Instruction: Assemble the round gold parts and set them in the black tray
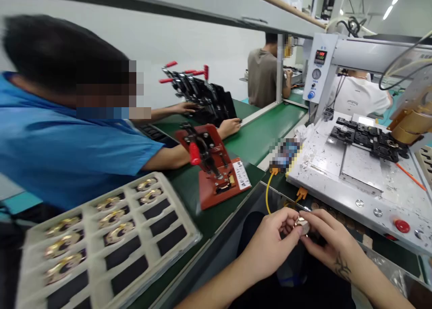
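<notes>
Above my lap, my left hand point(270, 241) and my right hand point(332, 237) meet at a small, shiny, rounded metal piece point(303, 227). The fingertips of both hands are closed on it, thumbs toward me. Its exact kind is too small to tell, and the fingers cover part of it. To the right of my hands is the front edge of a white press machine point(324, 178). A yellow cable point(269, 194) hangs just beyond my left hand.
A pale tray point(182, 219) holds several gold-coloured metal parts point(119, 231) at left. Behind it stands a red clamp fixture point(209, 196). A co-worker in a blue shirt point(84, 151) handles black clamp fixtures point(205, 97). The press carries a red button point(402, 225) and black jigs point(367, 138).
</notes>
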Demonstrator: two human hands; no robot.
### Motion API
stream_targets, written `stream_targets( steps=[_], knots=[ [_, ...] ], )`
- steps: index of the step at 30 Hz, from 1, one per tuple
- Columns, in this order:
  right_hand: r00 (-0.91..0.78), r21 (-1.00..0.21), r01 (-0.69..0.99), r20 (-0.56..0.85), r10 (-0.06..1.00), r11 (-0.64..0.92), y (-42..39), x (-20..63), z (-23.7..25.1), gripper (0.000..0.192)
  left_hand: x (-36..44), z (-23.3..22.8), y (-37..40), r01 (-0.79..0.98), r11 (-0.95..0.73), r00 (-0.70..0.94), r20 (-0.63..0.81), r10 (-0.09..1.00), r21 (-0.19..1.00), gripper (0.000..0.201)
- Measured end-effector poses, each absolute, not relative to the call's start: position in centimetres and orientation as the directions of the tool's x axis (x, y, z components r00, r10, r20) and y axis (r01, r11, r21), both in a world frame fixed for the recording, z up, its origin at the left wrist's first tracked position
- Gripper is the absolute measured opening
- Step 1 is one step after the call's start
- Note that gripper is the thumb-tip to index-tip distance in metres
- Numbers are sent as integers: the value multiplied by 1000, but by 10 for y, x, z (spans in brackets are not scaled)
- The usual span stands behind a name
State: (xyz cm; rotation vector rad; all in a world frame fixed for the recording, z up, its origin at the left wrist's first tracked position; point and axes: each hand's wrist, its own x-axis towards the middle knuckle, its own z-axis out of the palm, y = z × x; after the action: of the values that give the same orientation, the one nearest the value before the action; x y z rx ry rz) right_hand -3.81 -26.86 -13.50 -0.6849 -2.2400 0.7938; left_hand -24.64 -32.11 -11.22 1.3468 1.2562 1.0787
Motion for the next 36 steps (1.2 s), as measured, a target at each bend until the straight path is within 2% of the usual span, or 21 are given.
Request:
stream_targets(
  steps=[3, 5, 7, 9, 10, 12, 14, 16, 18, 20, 23, 27, 29, 32, 34, 36],
  knots=[
    [-665, -640, 198, 468, 581, 742, -260, -47, -126, 54, -265, -83, -324, 305, -122, 144, 80, 986, 945, 12],
    [-622, -650, 166, 514, 590, 742, -253, -54, -120, 52, -290, -57, -321, 418, -245, 103, 222, 970, 875, 18],
    [-580, -669, 138, 543, 608, 730, -246, -63, -116, 47, -323, -32, -312, 557, -389, -6, 472, 881, 734, 17],
    [-541, -691, 123, 556, 632, 713, -241, -70, -113, 41, -360, -16, -300, 695, -493, -25, 702, 711, 524, 15],
    [-526, -702, 116, 557, 643, 703, -240, -74, -112, 38, -377, -13, -294, 744, -517, 29, 753, 658, 424, 22],
    [-495, -724, 108, 555, 668, 682, -239, -78, -112, 34, -403, -11, -283, 785, -535, 136, 757, 639, 311, 43],
    [-478, -727, 103, 562, 675, 678, -238, -82, -113, 34, -416, -11, -275, 796, -535, 172, 743, 647, 282, 57],
    [-500, -705, 88, 580, 643, 704, -234, -89, -113, 35, -419, -5, -269, 805, -520, 138, 764, 631, 284, 59],
    [-538, -678, 63, 595, 597, 732, -224, -100, -111, 36, -421, 12, -262, 809, -489, 32, 807, 590, 325, 52],
    [-569, -651, 44, 607, 555, 758, -211, -118, -110, 37, -430, 33, -252, 763, -468, -138, 821, 555, 445, 39],
    [-609, -622, 54, 599, 520, 781, -191, -151, -117, 33, -461, 49, -241, 684, -362, -371, 729, 575, 633, 25],
    [-654, -625, 59, 565, 503, 778, -175, -186, -141, 31, -503, 10, -260, 726, -27, -513, 567, 645, 687, 30],
    [-664, -626, 44, 564, 491, 778, -169, -202, -153, 29, -507, -30, -278, 722, 67, -483, 434, 761, 688, 29],
    [-682, -622, 26, 562, 469, 783, -156, -232, -166, 24, -495, -92, -293, 717, 170, -356, 145, 923, 676, 27],
    [-698, -619, 20, 554, 455, 785, -146, -254, -173, 19, -483, -125, -290, 716, 217, -302, 14, 953, 663, 25],
    [-710, -622, 23, 541, 450, 783, -138, -273, -180, 15, -476, -147, -280, 718, 233, -270, -46, 962, 655, 25]
  ],
)
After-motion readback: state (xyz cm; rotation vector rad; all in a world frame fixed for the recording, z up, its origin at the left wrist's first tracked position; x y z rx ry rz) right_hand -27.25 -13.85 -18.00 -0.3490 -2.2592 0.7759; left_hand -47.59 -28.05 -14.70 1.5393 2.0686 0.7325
